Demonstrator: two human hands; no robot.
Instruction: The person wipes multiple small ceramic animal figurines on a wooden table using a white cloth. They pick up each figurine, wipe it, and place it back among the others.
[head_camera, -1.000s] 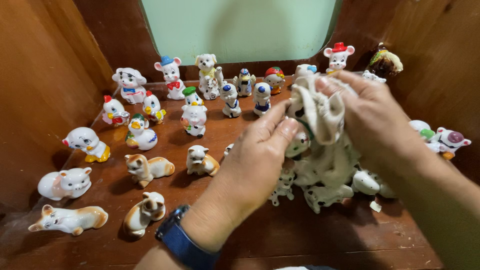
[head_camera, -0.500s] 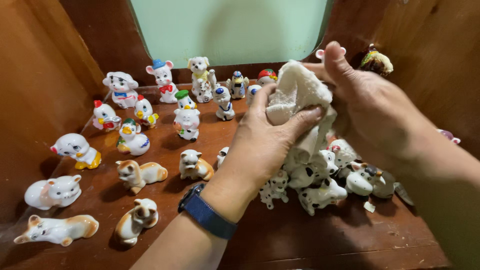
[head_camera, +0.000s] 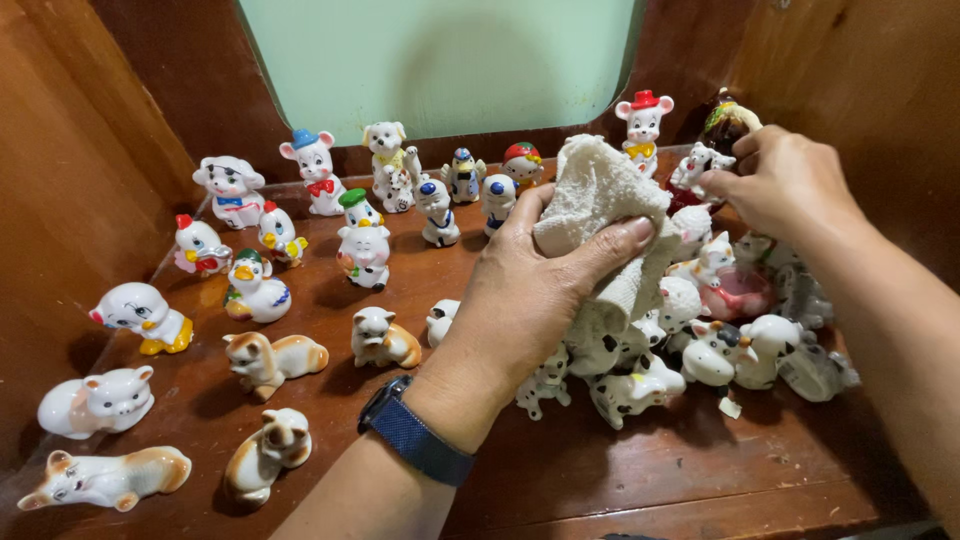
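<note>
Wooden shelf (head_camera: 620, 480): figurines (head_camera: 640, 385) behind cloth (head_camera: 600, 195).

My left hand (head_camera: 530, 290) sits mid-scene, fingers curled shut, thumb pressed across the top, a dark blue band on the wrist. My right hand (head_camera: 775, 185) reaches to the far right, fingertips pinched together, forearm running back near right.

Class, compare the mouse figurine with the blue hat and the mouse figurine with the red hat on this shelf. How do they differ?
The blue-hat mouse wears a red bow and stands at the back left, among spaced-out figurines. The red-hat mouse wears a yellow bow and stands at the back right, just behind the white cloth held in the left hand. Both are white, upright, and face forward.
</note>
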